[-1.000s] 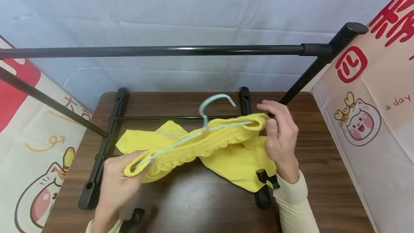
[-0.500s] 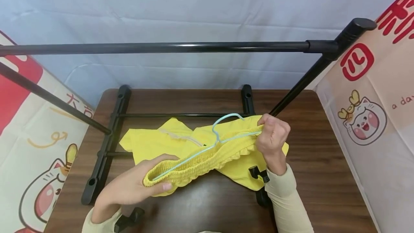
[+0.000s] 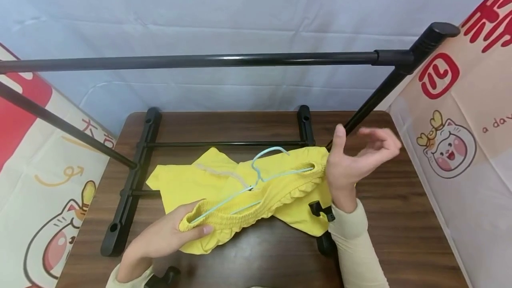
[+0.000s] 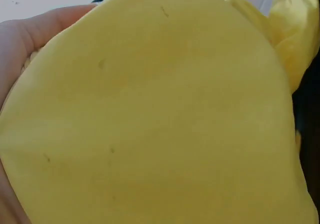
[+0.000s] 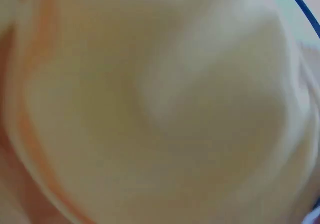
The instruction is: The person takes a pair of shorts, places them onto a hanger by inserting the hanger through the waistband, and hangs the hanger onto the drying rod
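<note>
Yellow shorts (image 3: 236, 172) with a gathered elastic waistband and a pale drawstring lie across the rack's base in the head view. A light blue hanger (image 3: 286, 173) runs inside the waistband, its hook standing up out of it. My left hand (image 3: 168, 232) pinches the left end of the waistband, thumb in front. At the right end, my right hand (image 3: 352, 168) is off the cloth edge, thumb raised and fingers loosely bent, holding nothing. Yellow cloth (image 4: 160, 109) fills most of the left wrist view. Blurred pale cloth (image 5: 160, 109) covers the right wrist view.
A black garment rack stands on the brown wooden table (image 3: 400, 234), its top bar (image 3: 200, 61) crossing above the hands. Its slanted right post (image 3: 376, 97) rises close to my right hand. A pale curtain hangs behind, with printed sheets at both sides.
My right hand first gripped the waistband's right end, then let go and turned outward to the right. The hanger has sunk lower into the waistband. My left hand keeps its hold.
</note>
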Demonstrator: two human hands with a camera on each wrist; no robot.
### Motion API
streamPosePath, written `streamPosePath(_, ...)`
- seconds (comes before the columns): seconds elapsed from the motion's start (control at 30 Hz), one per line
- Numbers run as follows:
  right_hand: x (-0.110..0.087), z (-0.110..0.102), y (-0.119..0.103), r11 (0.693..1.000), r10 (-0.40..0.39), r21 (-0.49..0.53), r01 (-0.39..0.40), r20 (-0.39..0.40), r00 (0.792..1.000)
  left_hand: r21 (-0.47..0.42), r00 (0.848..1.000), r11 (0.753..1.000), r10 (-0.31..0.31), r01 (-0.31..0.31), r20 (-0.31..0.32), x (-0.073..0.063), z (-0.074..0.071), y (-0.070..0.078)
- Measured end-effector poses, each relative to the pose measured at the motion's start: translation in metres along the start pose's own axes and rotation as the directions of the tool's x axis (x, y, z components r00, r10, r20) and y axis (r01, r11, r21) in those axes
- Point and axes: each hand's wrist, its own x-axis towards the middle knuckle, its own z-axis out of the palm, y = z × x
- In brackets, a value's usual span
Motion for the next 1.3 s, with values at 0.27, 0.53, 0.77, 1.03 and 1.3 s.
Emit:
streamPosePath(0.27, 0.045, -0.009, 0.017, 0.876, 0.41, 0.108, -0.471, 0.348, 0.843, -0.118, 0.99, 0.989, -0.104, 0.093, -0.093, -0.027, -0.006, 0.007)
streamPosePath(0.53, 0.057, -0.015, 0.027, 0.716, 0.433, 0.19, -0.672, 0.635, 0.64, -0.293, 0.932, 0.938, -0.261, 0.183, -0.251, -0.054, -0.006, -0.004)
streamPosePath(0.77, 0.055, -0.009, 0.032, 0.713, 0.414, 0.182, -0.677, 0.67, 0.616, -0.296, 0.75, 0.936, -0.332, 0.189, -0.572, -0.079, -0.009, -0.011)
streamPosePath(1.03, 0.053, -0.008, 0.032, 0.711, 0.399, 0.211, -0.671, 0.664, 0.632, -0.312, 0.357, 0.82, -0.507, 0.48, -0.785, -0.118, -0.029, 0.006)
streamPosePath(1.3, 0.053, -0.007, 0.032, 0.706, 0.404, 0.22, -0.674, 0.656, 0.637, -0.391, -0.021, 0.882, -0.4, 0.262, -0.916, -0.128, -0.035, 0.021)
